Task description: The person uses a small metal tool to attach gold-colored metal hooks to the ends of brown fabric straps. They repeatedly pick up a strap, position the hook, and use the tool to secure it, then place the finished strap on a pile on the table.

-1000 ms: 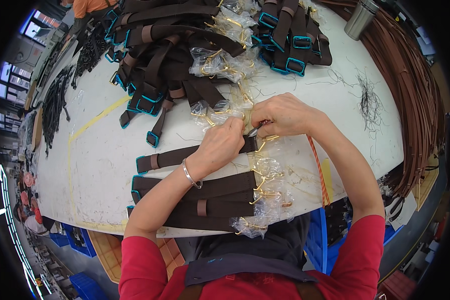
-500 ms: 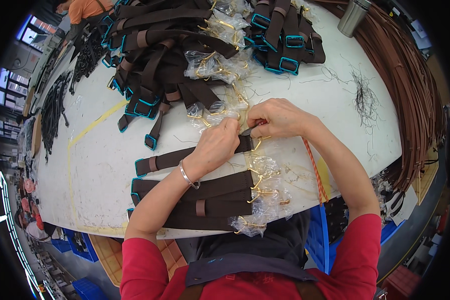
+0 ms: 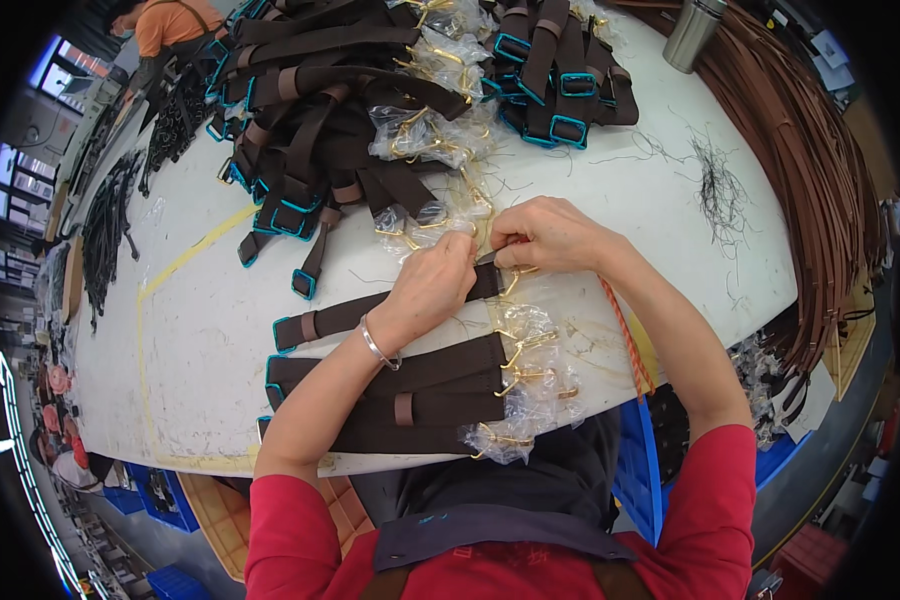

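A dark brown webbing strap [image 3: 355, 316] lies across the table, with a teal-covered buckle [image 3: 285, 335] at its left end and a gold hook [image 3: 511, 284] at its right end. My left hand [image 3: 432, 278] is closed on the strap near the hook end. Close against it, my right hand [image 3: 555, 236] is closed in a pinch round a small tool that looks like thread snips, mostly hidden by the fingers. Nearer me lie several similar straps [image 3: 430, 365], their gold hooks [image 3: 526, 345] in clear plastic wrap [image 3: 535, 405].
Beyond my hands is a heap of straps [image 3: 320, 150], with a smaller pile [image 3: 565, 85] to its right. A steel flask [image 3: 692, 38], brown strips [image 3: 800, 190] and loose black threads [image 3: 718, 190] are at right. An orange cord [image 3: 627, 338] hangs over the near edge. A person [image 3: 168, 28] stands far left.
My right fingers have closed in further at the strap's end, covering the reddish part and grey tip of the tool that showed before. The left hand stays nearly in place.
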A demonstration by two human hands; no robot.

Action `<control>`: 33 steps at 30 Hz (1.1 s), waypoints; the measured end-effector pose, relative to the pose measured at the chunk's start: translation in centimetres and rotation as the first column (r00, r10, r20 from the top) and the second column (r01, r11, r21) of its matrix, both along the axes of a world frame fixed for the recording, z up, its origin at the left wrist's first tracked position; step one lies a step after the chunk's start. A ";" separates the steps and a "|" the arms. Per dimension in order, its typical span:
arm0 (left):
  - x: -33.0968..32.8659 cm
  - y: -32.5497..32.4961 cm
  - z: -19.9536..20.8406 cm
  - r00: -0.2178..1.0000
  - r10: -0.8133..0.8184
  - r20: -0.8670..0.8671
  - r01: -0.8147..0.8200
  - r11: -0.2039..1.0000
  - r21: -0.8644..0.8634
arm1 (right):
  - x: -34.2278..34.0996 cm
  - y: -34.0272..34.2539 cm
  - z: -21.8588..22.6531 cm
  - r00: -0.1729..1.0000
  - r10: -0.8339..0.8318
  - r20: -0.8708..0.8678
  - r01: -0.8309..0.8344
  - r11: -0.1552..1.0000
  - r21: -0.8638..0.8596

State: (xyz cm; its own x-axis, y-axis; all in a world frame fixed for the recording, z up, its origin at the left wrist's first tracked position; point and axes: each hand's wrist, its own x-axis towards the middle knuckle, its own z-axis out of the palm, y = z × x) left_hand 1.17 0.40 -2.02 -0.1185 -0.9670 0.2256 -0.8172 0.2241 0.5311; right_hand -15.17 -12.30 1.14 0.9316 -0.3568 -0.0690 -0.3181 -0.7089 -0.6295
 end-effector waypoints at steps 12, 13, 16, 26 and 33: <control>0.3 -0.5 1.5 0.926 0.207 -0.315 -0.133 0.961 0.241 | -5.8 7.5 1.3 0.987 -0.160 0.006 0.157 0.977 0.143; 0.1 -0.4 2.3 0.885 0.290 -0.364 -0.144 0.914 0.378 | -5.9 7.6 1.1 0.983 -0.185 0.007 0.181 0.968 0.173; 0.1 -0.4 3.4 0.789 0.381 -0.482 -0.096 0.851 0.516 | -5.5 7.9 1.2 0.978 -0.209 -0.027 0.210 0.958 0.196; -0.8 1.3 2.2 0.918 -0.233 0.322 0.227 0.972 0.056 | -5.8 8.1 1.0 0.973 -0.220 -0.074 0.232 0.922 0.310; -0.6 1.9 1.0 0.857 -0.323 0.401 0.352 0.936 0.001 | -5.5 8.5 0.9 0.975 -0.220 -0.026 0.221 0.965 0.141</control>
